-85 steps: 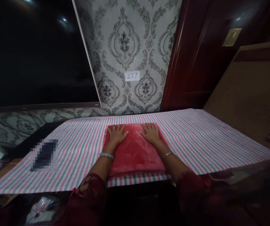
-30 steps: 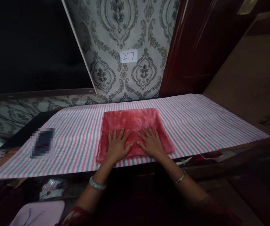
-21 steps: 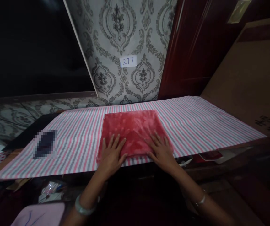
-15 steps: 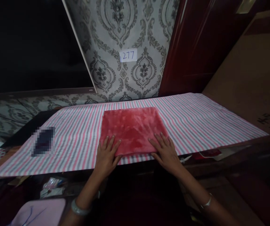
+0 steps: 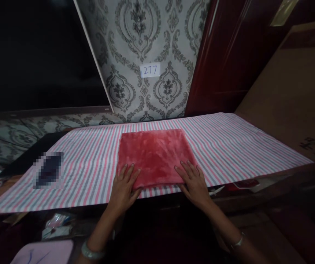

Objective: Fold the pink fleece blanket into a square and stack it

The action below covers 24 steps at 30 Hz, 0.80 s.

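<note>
resting flat on the near edge of a folded red towel (image 5: 155, 156): left hand (image 5: 123, 187) at its near-left corner, right hand (image 5: 194, 182) at its near-right corner, both with fingers spread, gripping nothing. towel lies as a neat rectangle mid-counter near the front edge, on a striped cloth (image 5: 242, 146); folding looks done, maybe a last smoothing left. pixelated dark object (image 5: 49, 170) sits toward the left end, a numbered label (image 5: 150, 70) on the wall behind. nothing blocks the hands.

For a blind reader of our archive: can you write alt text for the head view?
Two bare hands, left hand and right hand, rest flat and open on the near corners of a folded red towel lying on a pink-and-grey striped cloth; a "277" label hangs on patterned wallpaper behind.
</note>
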{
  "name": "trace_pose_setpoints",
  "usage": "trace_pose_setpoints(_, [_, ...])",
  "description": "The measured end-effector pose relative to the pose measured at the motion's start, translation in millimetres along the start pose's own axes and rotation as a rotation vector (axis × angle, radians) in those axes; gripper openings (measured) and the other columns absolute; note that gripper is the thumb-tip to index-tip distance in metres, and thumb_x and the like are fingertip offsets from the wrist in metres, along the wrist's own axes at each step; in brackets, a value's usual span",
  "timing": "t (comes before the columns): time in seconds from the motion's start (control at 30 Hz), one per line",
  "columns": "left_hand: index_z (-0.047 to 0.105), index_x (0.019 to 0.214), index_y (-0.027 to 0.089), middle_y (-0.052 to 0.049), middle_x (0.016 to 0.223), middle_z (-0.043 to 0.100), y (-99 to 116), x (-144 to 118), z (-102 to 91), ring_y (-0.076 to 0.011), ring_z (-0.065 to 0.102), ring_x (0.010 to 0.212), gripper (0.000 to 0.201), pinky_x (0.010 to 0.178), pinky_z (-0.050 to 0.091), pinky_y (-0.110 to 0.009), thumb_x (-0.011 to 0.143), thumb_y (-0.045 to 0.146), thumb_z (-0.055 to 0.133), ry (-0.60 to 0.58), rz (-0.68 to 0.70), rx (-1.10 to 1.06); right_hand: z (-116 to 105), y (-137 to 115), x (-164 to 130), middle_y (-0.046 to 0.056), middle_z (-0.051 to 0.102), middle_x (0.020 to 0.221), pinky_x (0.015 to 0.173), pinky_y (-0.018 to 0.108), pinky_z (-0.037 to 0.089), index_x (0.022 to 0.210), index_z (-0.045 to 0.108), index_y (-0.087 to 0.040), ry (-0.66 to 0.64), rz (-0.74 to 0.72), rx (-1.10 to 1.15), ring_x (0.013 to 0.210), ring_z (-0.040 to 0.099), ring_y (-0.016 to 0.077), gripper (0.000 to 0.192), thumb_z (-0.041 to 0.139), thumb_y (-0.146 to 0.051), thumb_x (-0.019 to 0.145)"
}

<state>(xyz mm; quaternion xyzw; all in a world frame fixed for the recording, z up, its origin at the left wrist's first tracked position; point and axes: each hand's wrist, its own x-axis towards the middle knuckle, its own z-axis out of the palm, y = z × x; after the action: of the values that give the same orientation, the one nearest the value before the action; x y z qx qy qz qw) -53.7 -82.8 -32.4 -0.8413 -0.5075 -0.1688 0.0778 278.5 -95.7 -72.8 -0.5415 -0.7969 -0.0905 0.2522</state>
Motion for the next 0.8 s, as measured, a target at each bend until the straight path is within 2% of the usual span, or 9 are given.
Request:
trace_pose_setpoints(0.13, [0.042, 0.153, 0.023, -0.015, 0.164, 0.031, -17, -6, -6.9, -0.0352, 0.028, 0.152, 0.069, 0.114, 0.041, -0.055, 0.086, 0.022, 0.060, 0.012, 0.067, -0.015, -2, 17, -7, 0.011, 0.036, 0.162, 0.116, 0.054, 0.035, 0.163, 0.021, -0.028, 0.048, 0.004, 0.082, 0.151, 0.029, 0.0299, 0.073, 0.053, -0.034, 0.097])
trace_pose_setpoints(0.2, [0.041, 0.153, 0.023, -0.017, 0.164, 0.031, -26, -10, -6.8, -0.0343, 0.030, 0.151, 0.075, 0.114, 0.042, -0.053, 0.081, 0.011, 0.058, 0.032, 0.076, -0.001, -2, 27, -11, 0.012, 0.035, 0.162, 0.116, 0.052, 0.038, 0.164, 0.014, -0.028, 0.079, -0.003, 0.116, 0.150, 0.031, 0.0291, 0.076, 0.051, -0.031, 0.097])
trace_pose_setpoints(0.33, [0.053, 0.142, 0.017, -0.020, 0.150, 0.050, -37, -11, -2.6, -0.0351, 0.043, 0.143, 0.071, 0.112, 0.046, -0.051, 0.073, 0.003, 0.055, 0.085, 0.109, 0.038, -2, 39, -13, 0.012, 0.034, 0.161, 0.117, 0.052, 0.039, 0.164, 0.011, -0.031, 0.097, -0.063, 0.139, 0.150, 0.031, 0.0280, 0.079, 0.048, -0.017, 0.095])
trace_pose_setpoints(0.47, [0.061, 0.127, 0.017, -0.018, 0.127, 0.063, -38, -4, -9.8, -0.0318, 0.058, 0.126, 0.053, 0.105, 0.052, -0.049, 0.077, 0.003, 0.051, 0.166, 0.174, 0.044, -3, 44, -9, 0.012, 0.037, 0.158, 0.115, 0.051, 0.041, 0.163, 0.013, -0.030, 0.083, -0.104, 0.131, 0.149, 0.033, 0.0268, 0.088, 0.043, -0.002, 0.085])
trace_pose_setpoints(0.57, [0.060, 0.125, 0.018, -0.016, 0.124, 0.065, -37, 7, -26.6, -0.0297, 0.060, 0.122, 0.047, 0.103, 0.054, -0.047, 0.081, 0.006, 0.049, 0.195, 0.194, 0.032, -2, 46, -6, 0.013, 0.040, 0.155, 0.113, 0.050, 0.043, 0.161, 0.020, -0.028, 0.100, -0.100, 0.117, 0.146, 0.036, 0.0265, 0.092, 0.040, 0.003, 0.077])
trace_pose_setpoints(0.67, [0.060, 0.125, 0.019, -0.014, 0.126, 0.065, -38, 24, -50.4, -0.0280, 0.060, 0.123, 0.046, 0.103, 0.054, -0.044, 0.081, 0.009, 0.049, 0.177, 0.149, -0.013, -9, 49, 3, 0.013, 0.056, 0.139, 0.107, 0.047, 0.048, 0.153, 0.039, -0.023, 0.138, -0.094, 0.127, 0.132, 0.051, 0.0260, 0.079, 0.040, 0.000, 0.077])
trace_pose_setpoints(0.73, [0.059, 0.124, 0.020, -0.013, 0.125, 0.065, -39, 38, -71.5, -0.0270, 0.060, 0.122, 0.045, 0.103, 0.053, -0.042, 0.080, 0.013, 0.049, 0.182, 0.120, -0.070, -25, 51, 16, 0.012, 0.065, 0.125, 0.103, 0.046, 0.050, 0.142, 0.051, -0.021, 0.174, -0.052, 0.141, 0.119, 0.059, 0.0266, 0.064, 0.042, -0.006, 0.081])
trace_pose_setpoints(0.8, [0.059, 0.122, 0.020, -0.011, 0.122, 0.067, -39, 53, -98.6, -0.0259, 0.062, 0.118, 0.042, 0.102, 0.053, -0.041, 0.081, 0.020, 0.049, 0.224, 0.087, -0.140, -52, 53, 35, 0.013, 0.068, 0.120, 0.102, 0.047, 0.048, 0.134, 0.058, -0.020, 0.224, 0.036, 0.156, 0.114, 0.061, 0.0283, 0.052, 0.044, -0.014, 0.084])
